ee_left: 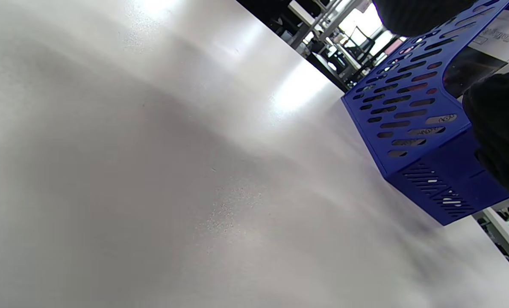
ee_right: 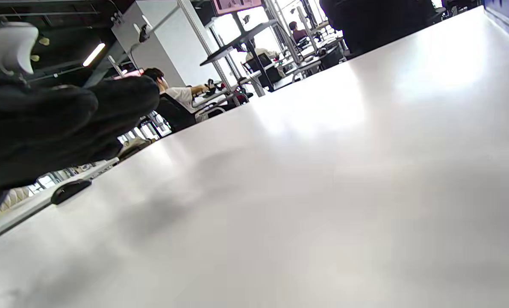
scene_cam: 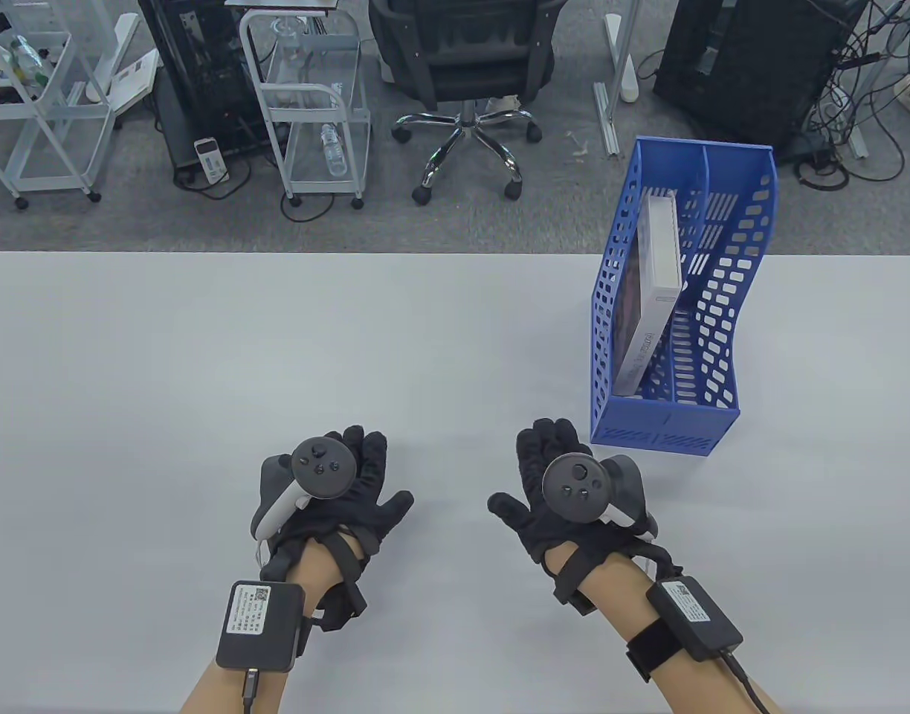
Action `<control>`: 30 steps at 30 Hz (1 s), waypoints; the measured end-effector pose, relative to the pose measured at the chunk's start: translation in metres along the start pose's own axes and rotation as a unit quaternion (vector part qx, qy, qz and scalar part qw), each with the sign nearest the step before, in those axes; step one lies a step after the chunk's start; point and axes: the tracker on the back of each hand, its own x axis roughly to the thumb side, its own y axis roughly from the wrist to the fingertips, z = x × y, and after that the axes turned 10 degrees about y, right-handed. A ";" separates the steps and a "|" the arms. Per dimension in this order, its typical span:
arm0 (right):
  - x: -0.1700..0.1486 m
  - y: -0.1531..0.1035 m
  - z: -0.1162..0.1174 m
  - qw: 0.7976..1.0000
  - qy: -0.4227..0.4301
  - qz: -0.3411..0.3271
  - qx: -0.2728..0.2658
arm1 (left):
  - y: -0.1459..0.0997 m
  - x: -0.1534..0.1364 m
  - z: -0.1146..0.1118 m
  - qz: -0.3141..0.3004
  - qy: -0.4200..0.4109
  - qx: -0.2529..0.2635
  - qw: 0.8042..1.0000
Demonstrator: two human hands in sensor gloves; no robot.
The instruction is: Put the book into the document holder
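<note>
Resting flat on the tabletop [scene_cam: 202, 357], the left hand [scene_cam: 328, 491] lies with its fingers spread and holds nothing. The right hand [scene_cam: 566, 491], just near the document holder [scene_cam: 730, 297], is spread in the same way and is empty too. The book [scene_cam: 652, 297] already stands in the left compartment of the blue holder, leaning against the outer wall, so I judge the task done. The book looks stiff and moderately heavy, with a smooth cover that may slip. If it needs straightening, the best grip would be on its upper edge, fingers on both faces.
</note>
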 end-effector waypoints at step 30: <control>-0.003 0.002 0.018 0.999 -0.036 -0.001 0.032 | -0.002 -0.002 0.002 0.003 0.000 0.002 1.000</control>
